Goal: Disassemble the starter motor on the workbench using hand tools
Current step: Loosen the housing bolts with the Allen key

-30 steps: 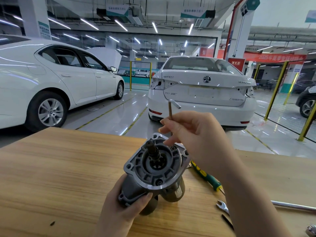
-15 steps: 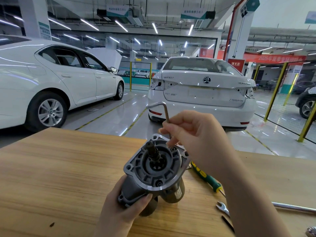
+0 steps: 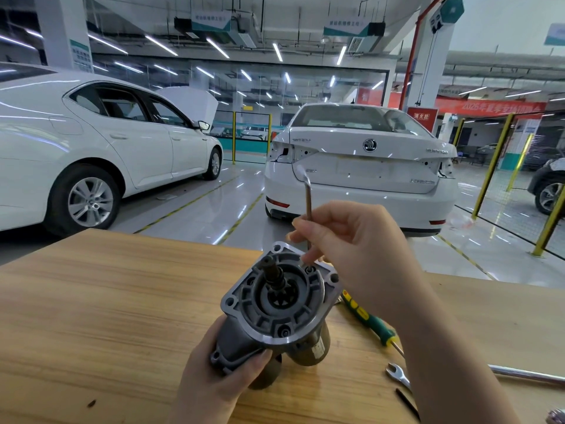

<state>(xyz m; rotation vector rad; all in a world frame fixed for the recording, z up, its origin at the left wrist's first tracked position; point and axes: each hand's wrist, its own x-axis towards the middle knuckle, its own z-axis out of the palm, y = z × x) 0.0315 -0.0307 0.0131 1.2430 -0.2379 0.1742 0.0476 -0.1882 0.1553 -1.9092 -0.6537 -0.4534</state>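
A grey starter motor (image 3: 275,304) stands tilted on the wooden workbench (image 3: 91,316), its round flange and pinion shaft facing up toward me. My left hand (image 3: 220,384) grips the motor's housing from below. My right hand (image 3: 345,249) pinches an L-shaped hex key (image 3: 308,206) that stands upright. The key's lower tip sits in a bolt at the flange's far right rim, and its short bent arm points up and to the left.
A green-and-yellow screwdriver (image 3: 367,319) lies to the right of the motor. An open-end wrench (image 3: 397,374), a small dark rod (image 3: 406,402) and a long chrome tool (image 3: 529,374) lie at the right front. Beyond the bench's far edge are white cars.
The hex key's bent arm has swung round between my right fingers, from pointing right, to pointing left, to pointing up-left now. The motor and my left hand have held still.
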